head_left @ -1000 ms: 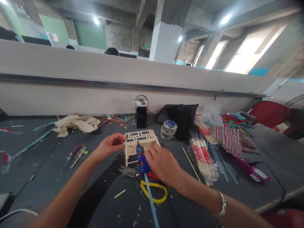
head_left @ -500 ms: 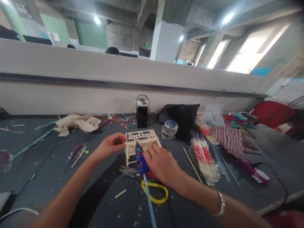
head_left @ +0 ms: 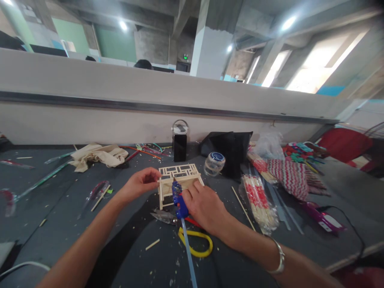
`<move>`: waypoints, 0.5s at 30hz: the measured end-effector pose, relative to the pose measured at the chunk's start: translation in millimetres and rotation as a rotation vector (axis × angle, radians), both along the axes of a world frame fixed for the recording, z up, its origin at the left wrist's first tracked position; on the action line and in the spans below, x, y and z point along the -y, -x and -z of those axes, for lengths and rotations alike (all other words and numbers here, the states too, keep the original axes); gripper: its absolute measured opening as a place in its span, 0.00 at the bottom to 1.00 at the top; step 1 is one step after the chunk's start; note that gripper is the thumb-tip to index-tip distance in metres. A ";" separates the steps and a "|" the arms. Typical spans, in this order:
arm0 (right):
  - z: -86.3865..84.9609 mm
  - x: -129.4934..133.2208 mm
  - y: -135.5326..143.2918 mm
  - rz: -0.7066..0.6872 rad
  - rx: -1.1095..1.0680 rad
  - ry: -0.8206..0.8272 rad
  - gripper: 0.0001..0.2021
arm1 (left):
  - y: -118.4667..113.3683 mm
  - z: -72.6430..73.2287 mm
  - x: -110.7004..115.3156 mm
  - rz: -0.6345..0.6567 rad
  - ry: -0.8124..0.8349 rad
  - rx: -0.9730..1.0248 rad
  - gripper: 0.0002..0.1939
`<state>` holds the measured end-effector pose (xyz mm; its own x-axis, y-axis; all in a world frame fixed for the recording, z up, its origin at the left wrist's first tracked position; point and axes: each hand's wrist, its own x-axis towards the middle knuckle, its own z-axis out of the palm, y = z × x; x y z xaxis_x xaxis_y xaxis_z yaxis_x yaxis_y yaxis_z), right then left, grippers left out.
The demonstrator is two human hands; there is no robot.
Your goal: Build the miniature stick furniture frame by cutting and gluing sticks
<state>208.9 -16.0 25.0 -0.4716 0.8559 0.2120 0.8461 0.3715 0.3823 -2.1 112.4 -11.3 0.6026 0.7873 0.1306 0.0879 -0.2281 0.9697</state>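
A miniature wooden furniture frame with a latticed back stands in front of me, made of thin pale sticks. My left hand is closed at its left corner, thumb and fingertips pinching the frame there. My right hand is wrapped round a blue hot glue gun, whose tip points away from me over the frame's front rail. From the back of the gun a long translucent glue stick runs toward me. Beneath it lie scissors with yellow and red handles, their blades pointing left.
Behind the frame stand a phone and a clear jar with a blue lid. Packed wooden sticks, a striped cloth and a purple device lie right. A beige cloth and scraps lie left.
The glue gun's tip has shifted very slightly to the right along the frame's front. Both hands otherwise stay in place.
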 end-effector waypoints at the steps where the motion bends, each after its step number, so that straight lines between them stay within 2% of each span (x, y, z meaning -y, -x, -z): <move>1: 0.1 0.1 0.2 -0.001 0.001 0.000 0.04 | 0.0 -0.1 0.0 -0.002 0.003 -0.003 0.15; 9: 2.7 -0.4 1.1 -0.006 0.003 -0.008 0.04 | 0.4 3.7 -1.5 0.003 0.008 0.028 0.14; 15: 2.9 0.0 1.3 -0.014 0.001 -0.026 0.04 | -0.3 1.1 -0.3 -0.010 -0.008 0.023 0.14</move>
<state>207.6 -15.9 22.1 -0.4834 0.8436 0.2337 0.8406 0.3728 0.3930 -1.7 112.7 -12.4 0.5917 0.7919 0.1508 0.0678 -0.2353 0.9695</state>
